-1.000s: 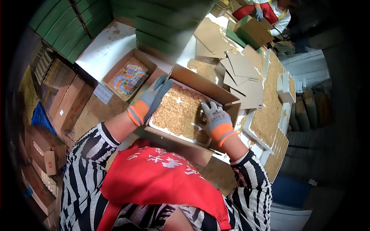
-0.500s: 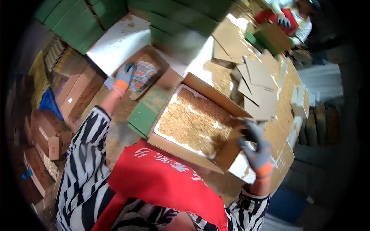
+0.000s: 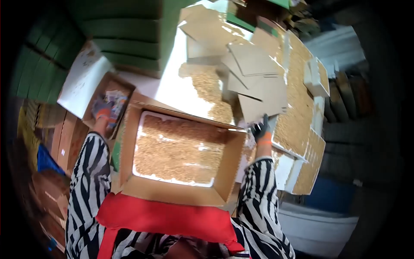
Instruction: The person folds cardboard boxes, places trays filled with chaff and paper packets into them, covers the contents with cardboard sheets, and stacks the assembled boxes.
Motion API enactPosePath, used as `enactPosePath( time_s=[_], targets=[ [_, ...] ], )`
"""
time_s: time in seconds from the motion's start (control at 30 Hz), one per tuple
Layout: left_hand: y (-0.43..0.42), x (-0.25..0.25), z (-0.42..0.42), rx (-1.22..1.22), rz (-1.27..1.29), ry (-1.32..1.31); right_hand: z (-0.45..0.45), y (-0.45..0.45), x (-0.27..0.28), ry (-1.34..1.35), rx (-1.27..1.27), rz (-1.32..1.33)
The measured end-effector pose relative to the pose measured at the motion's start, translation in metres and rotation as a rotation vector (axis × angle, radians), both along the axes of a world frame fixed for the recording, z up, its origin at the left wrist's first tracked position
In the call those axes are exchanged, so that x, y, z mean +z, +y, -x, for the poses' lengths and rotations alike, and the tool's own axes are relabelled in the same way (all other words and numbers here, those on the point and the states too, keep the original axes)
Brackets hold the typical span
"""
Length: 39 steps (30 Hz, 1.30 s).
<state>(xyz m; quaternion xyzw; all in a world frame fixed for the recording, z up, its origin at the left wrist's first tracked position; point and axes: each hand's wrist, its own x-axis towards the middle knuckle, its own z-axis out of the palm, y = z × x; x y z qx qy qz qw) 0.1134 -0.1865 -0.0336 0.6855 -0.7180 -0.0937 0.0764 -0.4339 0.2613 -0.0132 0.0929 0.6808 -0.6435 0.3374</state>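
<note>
The left hand [image 3: 102, 111] is stretched out to the left of the frame, its glove inside the small box [image 3: 123, 82], at the packets [image 3: 117, 100]; it is blurred, and I cannot tell if it grasps any of them. The right arm reaches upward at right of centre, and the right hand [image 3: 260, 129] has its fingers at the lower edge of the cardboard sheets [image 3: 263, 97]; whether they grip, I cannot tell. Between both arms, the big open box [image 3: 168, 191] stands at the centre, with shavings [image 3: 177, 149] inside
</note>
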Motion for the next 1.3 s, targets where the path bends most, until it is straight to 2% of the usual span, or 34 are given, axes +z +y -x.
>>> enactPosePath(
  time_s=[0.03, 0.07, 0.13, 0.17, 0.2, 0.23, 0.27, 0.3, 0.33, 0.4, 0.43, 0.47, 0.5, 0.53, 0.57, 0.63, 0.67, 0.73, 0.77, 0.8, 0.83, 0.87, 0.9, 0.93, 1.0, 1.03, 1.13, 1.2, 1.27, 1.3],
  targets=[
    [0.0, 0.004, 0.0, 0.038, -0.013, 0.0, -0.018, -0.022, 0.025, -0.081, -0.154, 0.119],
    [-0.002, 0.0, -0.002, 0.035, -0.012, 0.067, -0.022, -0.036, 0.027, -0.083, -0.211, 0.16],
    [-0.006, -0.007, -0.012, 0.047, -0.002, 0.185, -0.009, -0.048, 0.016, 0.022, -0.255, 0.173],
    [-0.006, -0.003, -0.014, 0.046, -0.037, 0.156, 0.004, -0.049, 0.008, 0.092, -0.261, 0.177],
    [-0.017, -0.023, -0.027, 0.012, -0.019, 0.241, 0.017, -0.046, 0.0, 0.163, -0.259, 0.186],
    [-0.013, -0.014, -0.029, -0.023, -0.022, 0.303, 0.032, -0.035, -0.005, 0.241, -0.241, 0.197],
    [-0.015, -0.011, -0.031, 0.006, -0.051, 0.219, 0.048, -0.021, -0.01, 0.306, -0.217, 0.225],
    [-0.017, -0.018, -0.036, 0.047, -0.046, 0.111, 0.03, -0.014, 0.026, 0.267, -0.219, 0.149],
    [-0.014, -0.014, -0.039, -0.012, -0.031, 0.114, 0.041, 0.003, 0.038, 0.266, -0.199, 0.137],
    [-0.004, 0.013, -0.037, 0.026, -0.105, 0.227, 0.064, 0.057, 0.051, 0.298, -0.157, 0.117],
    [-0.01, 0.006, -0.044, -0.029, -0.168, 0.291, 0.071, 0.081, 0.064, 0.34, -0.156, 0.113],
    [-0.005, 0.016, -0.045, -0.156, -0.125, 0.325, 0.066, 0.098, 0.079, 0.562, -0.169, 0.015],
    [-0.001, 0.02, -0.053, -0.295, -0.066, 0.275, 0.061, 0.109, 0.095, 0.603, -0.187, 0.08],
    [0.001, 0.023, -0.056, -0.308, -0.054, 0.289, 0.054, 0.12, 0.112, 0.647, -0.219, 0.139],
    [0.002, 0.024, -0.059, -0.32, -0.043, 0.304, 0.036, 0.121, 0.137, 0.733, -0.242, 0.074],
    [0.006, 0.025, -0.06, -0.075, -0.11, 0.464, -0.028, 0.102, 0.189, 0.91, -0.298, -0.062],
    [0.015, 0.046, -0.058, -0.046, -0.019, 0.443, -0.048, 0.097, 0.203, 0.949, -0.31, -0.089],
    [0.04, 0.099, -0.042, -0.161, 0.071, 0.79, -0.074, 0.093, 0.227, 1.027, -0.353, -0.16],
    [0.056, 0.136, -0.025, -0.195, 0.023, 0.95, -0.074, 0.092, 0.228, 1.088, -0.407, -0.258],
    [0.076, 0.176, -0.005, -0.225, -0.036, 1.11, -0.088, 0.085, 0.238, 1.178, -0.316, -0.28],
    [0.106, 0.22, 0.017, -0.336, 0.022, 1.129, -0.11, 0.07, 0.246, 1.264, -0.219, -0.302],
    [0.131, 0.252, 0.033, -0.44, 0.086, 1.146, -0.132, 0.052, 0.254, 1.258, -0.142, -0.07],
    [0.141, 0.259, 0.039, -0.638, 0.269, 0.983, -0.145, 0.044, 0.256, 1.415, -0.017, -0.036],
    [0.148, 0.266, 0.044, -0.616, 0.237, 1.023, -0.168, 0.026, 0.279, 1.738, 0.126, -0.207],
    [0.151, 0.278, 0.045, -0.551, 0.189, 1.089, -0.199, 0.004, 0.298, 1.72, 0.185, -0.176],
    [0.143, 0.271, 0.038, -0.425, 0.128, 1.234, -0.209, -0.001, 0.302, 1.709, 0.182, -0.156],
    [0.085, 0.195, -0.006, -0.202, 0.129, 1.201, -0.222, -0.007, 0.302, 1.616, 0.186, -0.095],
    [0.064, 0.141, -0.039, -0.171, 0.087, 0.68, -0.217, -0.006, 0.289, 1.475, 0.227, -0.051],
    [0.061, 0.1, -0.047, -0.181, 0.071, 0.396, -0.225, -0.01, 0.277, 1.27, 0.218, 0.019],
    [0.056, 0.085, -0.047, -0.214, -0.027, 0.301, -0.226, -0.01, 0.27, 1.209, 0.216, 0.038]
  ],
)
